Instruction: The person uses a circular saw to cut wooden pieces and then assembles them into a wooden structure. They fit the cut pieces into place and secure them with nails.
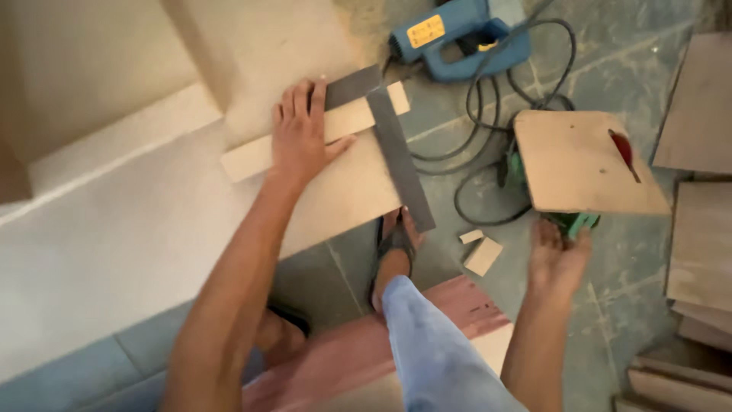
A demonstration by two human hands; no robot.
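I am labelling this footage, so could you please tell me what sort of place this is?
Probably a carpentry work area on a tiled floor. A grey metal try square lies on a pale wooden board, a blue corded power tool sits nearby, and wood offcuts lie scattered.

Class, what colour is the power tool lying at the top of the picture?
Blue, with a yellow label; head view: power tool.

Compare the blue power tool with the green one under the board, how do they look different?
The blue power tool lies in full view on the floor, untouched; the green tool is mostly hidden beneath a square board, with the right hand at it. The left hand is nearer the blue one. Black cords run near both.
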